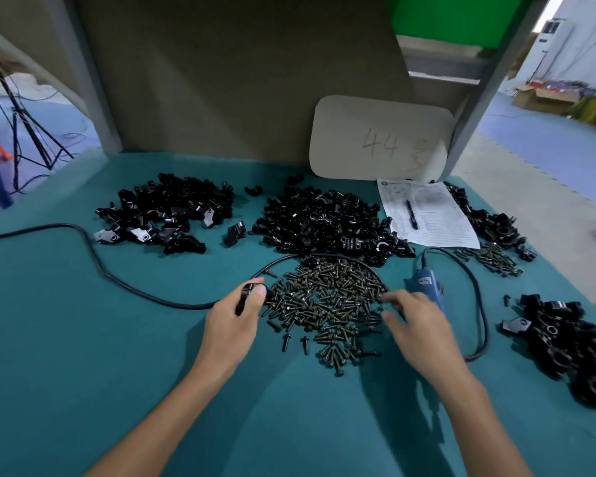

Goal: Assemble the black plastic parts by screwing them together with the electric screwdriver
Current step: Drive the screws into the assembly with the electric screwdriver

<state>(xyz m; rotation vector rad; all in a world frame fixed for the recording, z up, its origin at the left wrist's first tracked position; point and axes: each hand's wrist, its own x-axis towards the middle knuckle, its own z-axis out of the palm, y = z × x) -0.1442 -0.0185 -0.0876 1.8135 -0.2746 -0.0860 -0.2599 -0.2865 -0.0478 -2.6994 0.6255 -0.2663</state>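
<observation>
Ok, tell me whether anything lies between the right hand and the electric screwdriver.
Nothing visible does. The electric screwdriver lies just beyond the right hand, which covers its near end. The screw pile sits off to the hand's left, out of that path.

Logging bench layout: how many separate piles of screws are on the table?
2. The big pile lies mid-table, left of the screwdriver; the small pile far right, by the paper corner. More may be hidden.
</observation>
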